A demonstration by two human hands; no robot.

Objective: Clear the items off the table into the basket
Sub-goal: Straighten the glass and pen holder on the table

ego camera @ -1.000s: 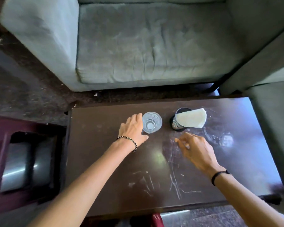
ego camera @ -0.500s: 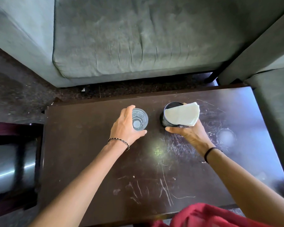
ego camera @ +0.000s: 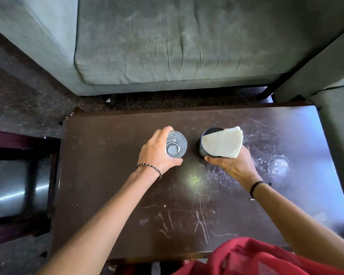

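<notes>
Right hand [ego camera: 233,166] now seemingly around cup [ego camera: 201,148]

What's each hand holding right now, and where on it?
Left hand grips the glass round its side. Right hand grips the black cup round its side, below the napkin lying across its mouth.

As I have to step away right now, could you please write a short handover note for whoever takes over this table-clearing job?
Left hand: fingers curled round the clear glass tumbler, gripping it from its left side.
Right hand: grips the black mesh cup, which has a folded white paper napkin lying across its mouth.
Both items appear to stand on the scratched dark brown wooden table, side by side and apart.
Done: both items grasped; neither has left the table.
Left: lift both and place them in the basket; no basket is plainly in view.
</notes>
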